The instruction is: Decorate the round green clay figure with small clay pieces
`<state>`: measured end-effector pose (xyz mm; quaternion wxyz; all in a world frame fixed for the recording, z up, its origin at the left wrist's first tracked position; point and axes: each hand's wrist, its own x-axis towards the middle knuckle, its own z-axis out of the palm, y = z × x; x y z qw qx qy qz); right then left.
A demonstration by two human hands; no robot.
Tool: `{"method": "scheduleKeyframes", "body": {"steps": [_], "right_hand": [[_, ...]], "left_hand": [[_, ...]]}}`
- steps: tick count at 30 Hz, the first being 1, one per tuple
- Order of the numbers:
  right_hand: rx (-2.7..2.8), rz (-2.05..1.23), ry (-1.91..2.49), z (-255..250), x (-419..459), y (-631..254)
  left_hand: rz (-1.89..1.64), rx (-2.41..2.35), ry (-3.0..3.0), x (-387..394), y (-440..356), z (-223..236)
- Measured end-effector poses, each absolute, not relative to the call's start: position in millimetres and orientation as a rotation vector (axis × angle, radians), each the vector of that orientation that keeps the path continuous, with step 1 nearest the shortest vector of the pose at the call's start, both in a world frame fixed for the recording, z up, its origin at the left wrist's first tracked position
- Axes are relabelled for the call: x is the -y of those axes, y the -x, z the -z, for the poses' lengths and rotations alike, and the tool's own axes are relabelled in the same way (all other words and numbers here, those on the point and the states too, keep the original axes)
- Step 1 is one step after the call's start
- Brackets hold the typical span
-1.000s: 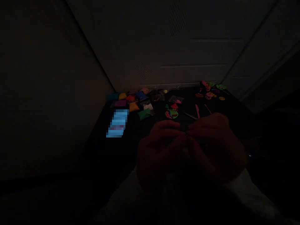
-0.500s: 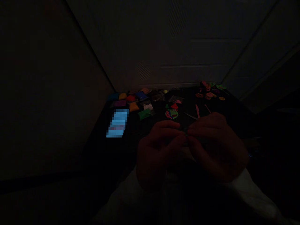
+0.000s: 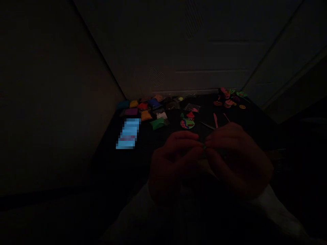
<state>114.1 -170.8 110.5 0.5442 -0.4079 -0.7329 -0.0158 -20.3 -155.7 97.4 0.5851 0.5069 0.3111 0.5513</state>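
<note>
My left hand (image 3: 173, 163) and my right hand (image 3: 236, 160) meet at the fingertips over the near part of the dark table. Between them they pinch a tiny piece of green clay (image 3: 204, 147), mostly covered by the fingers. Just beyond the hands lies a round clay piece (image 3: 187, 123) in green, blue and pink, with a small red-roofed shape (image 3: 190, 115) at its upper edge. A pink knife-shaped tool (image 3: 215, 119), a thin pink tool (image 3: 226, 117) and a thin pointed tool (image 3: 207, 125) lie past my right hand. The scene is very dim.
Several clay packets, among them a green packet (image 3: 158, 124) and a blue packet (image 3: 154, 103), line the table's back left. A lit, blurred phone screen (image 3: 128, 133) lies in front of them. Colourful clay figures (image 3: 227, 98) sit at the back right, near the pale wall panel (image 3: 199, 81).
Both hands have shifted very slightly right, still pinched together. A little more of the green clay shows between the fingertips.
</note>
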Motion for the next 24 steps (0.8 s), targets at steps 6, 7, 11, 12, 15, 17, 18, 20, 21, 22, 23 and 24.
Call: {"method": "scheduleKeyframes", "body": {"steps": [6, 7, 11, 12, 15, 17, 18, 20, 21, 22, 23, 24], "right_hand": [[1.751, 0.109, 1.001, -113.6, 171.4, -113.1], [1.759, 0.127, 1.003, -114.5, 171.5, -113.1], [1.800, 0.173, 1.011, -116.7, 171.6, -113.5], [1.809, 0.175, 1.017, -116.9, 171.8, -113.5], [1.801, 0.168, 1.038, -116.4, 172.7, -112.5], [1.779, 0.149, 1.034, -115.4, 173.2, -111.5], [1.765, 0.133, 1.026, -114.7, 173.3, -111.2], [1.747, 0.081, 1.015, -113.1, 173.1, -111.3], [1.741, 0.052, 1.014, -112.2, 172.8, -111.8], [1.736, 0.028, 1.010, -111.5, 172.5, -112.5], [1.742, 0.008, 1.002, -110.8, 172.2, -113.5], [1.751, -0.007, 0.995, -110.4, 171.9, -114.5]], "left_hand": [[-1.296, -0.678, -1.163, 156.9, 20.9, -95.2], [-1.298, -0.672, -1.161, 157.0, 20.7, -94.8], [-1.290, -0.708, -1.160, 156.5, 20.1, -94.7], [-1.284, -0.723, -1.166, 156.3, 20.1, -95.1], [-1.287, -0.735, -1.173, 155.9, 20.3, -96.6], [-1.284, -0.744, -1.165, 156.0, 20.8, -97.7], [-1.279, -0.754, -1.167, 156.1, 21.1, -98.3], [-1.263, -0.780, -1.189, 156.3, 21.8, -98.9], [-1.257, -0.792, -1.204, 156.4, 22.1, -99.0], [-1.255, -0.799, -1.217, 156.4, 22.3, -98.9], [-1.253, -0.800, -1.226, 156.5, 22.4, -98.6], [-1.257, -0.796, -1.230, 156.6, 22.4, -98.1]]}}
